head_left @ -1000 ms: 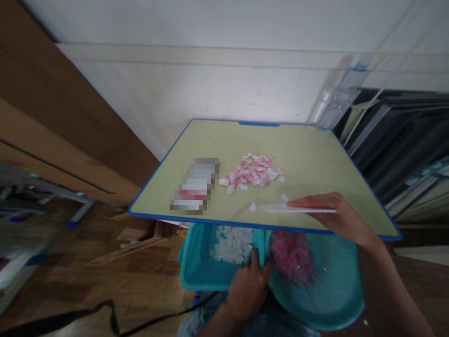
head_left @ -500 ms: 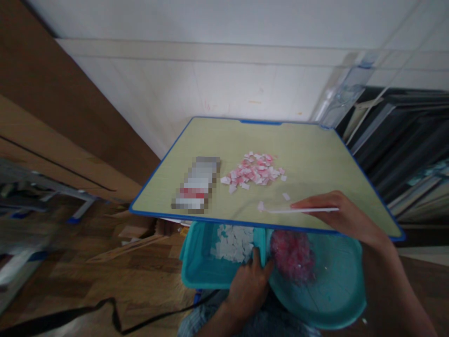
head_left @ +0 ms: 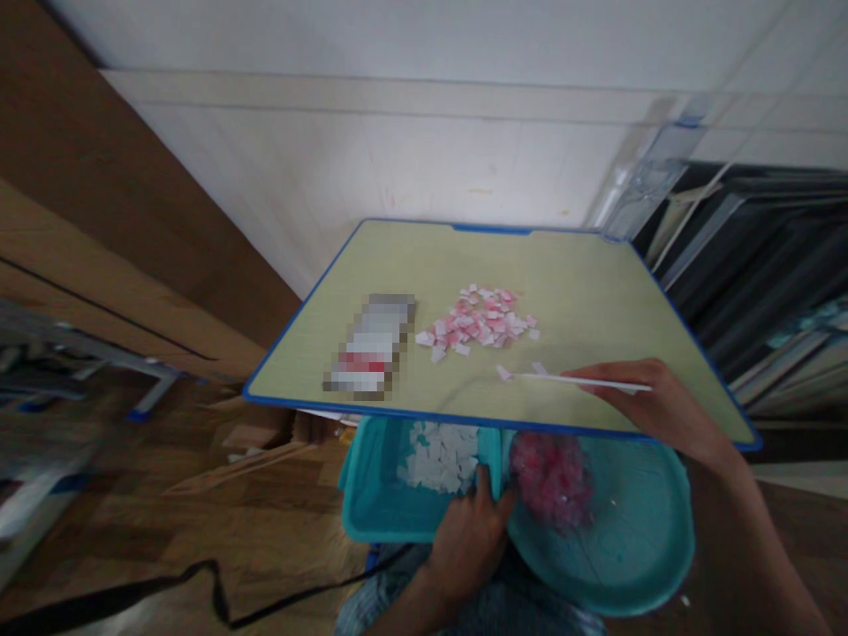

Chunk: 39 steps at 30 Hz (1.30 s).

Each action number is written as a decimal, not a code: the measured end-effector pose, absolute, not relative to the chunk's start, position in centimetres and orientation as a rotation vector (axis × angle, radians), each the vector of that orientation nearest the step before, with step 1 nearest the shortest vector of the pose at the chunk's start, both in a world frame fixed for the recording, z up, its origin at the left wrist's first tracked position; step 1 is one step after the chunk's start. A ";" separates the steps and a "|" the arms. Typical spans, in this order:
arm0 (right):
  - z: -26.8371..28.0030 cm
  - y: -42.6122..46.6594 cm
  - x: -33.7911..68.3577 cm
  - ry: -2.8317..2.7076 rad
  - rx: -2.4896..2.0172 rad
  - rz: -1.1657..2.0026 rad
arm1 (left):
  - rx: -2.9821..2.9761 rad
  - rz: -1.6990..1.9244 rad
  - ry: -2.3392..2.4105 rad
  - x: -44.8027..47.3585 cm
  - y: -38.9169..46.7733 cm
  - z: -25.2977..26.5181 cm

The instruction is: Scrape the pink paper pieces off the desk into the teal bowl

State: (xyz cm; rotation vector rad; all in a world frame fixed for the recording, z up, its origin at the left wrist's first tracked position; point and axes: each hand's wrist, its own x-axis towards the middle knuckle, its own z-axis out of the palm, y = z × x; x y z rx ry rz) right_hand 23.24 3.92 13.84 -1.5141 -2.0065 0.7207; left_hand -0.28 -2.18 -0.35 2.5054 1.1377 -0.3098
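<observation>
My right hand (head_left: 636,393) pinches a thin white stick (head_left: 563,378) over the right side of the board. A small pale pink piece (head_left: 504,374) is at the stick's far tip. Beyond it lies a pile of small pink and white pieces (head_left: 480,322), with one loose white piece (head_left: 538,367) close behind the stick. Below the board's front edge, my left hand (head_left: 470,530) grips the near right rim of a rectangular turquoise tub (head_left: 384,530), one finger inside and the thumb outside. White paper-like pieces (head_left: 442,455) lie in this tub.
The pale yellow board (head_left: 570,283) has a blue edge and carries a pixelated phone-like object (head_left: 374,344). A round turquoise basin (head_left: 636,565) holds a pink bundle in clear plastic (head_left: 551,477). A clear bottle (head_left: 653,181) stands at the back right. A black strap (head_left: 218,583) crosses the lower left.
My right hand has moved slightly right and away from me, carrying the stick and the piece at its tip. My left hand stays at the tub's rim.
</observation>
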 end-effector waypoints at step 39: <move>12.8 6.5 21.0 -1.989 -1.551 0.616 | 2.501 -0.282 1.141 -0.4 -2.3 -0.7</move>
